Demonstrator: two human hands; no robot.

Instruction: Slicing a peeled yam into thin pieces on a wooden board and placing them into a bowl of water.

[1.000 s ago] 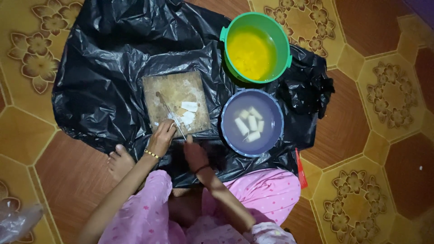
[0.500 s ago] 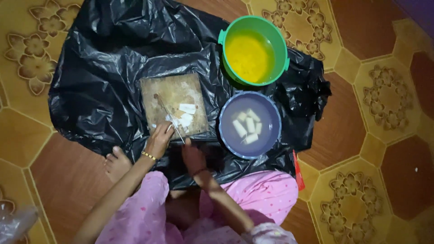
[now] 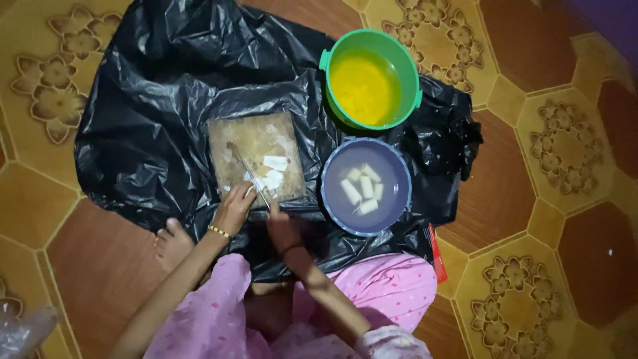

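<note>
Right hand [image 3: 284, 229] lower, off board [image 3: 256, 156]

Probably a home: patterned floor tiles [image 3: 531, 133], food bowls on black plastic sheet [image 3: 153, 106]

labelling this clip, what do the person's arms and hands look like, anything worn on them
Both forearms are bare, no gloves. The left hand has a thin gold-coloured bracelet at the wrist; the right hand has a dark thin band at the wrist. Pink dotted clothing sits below.
</note>
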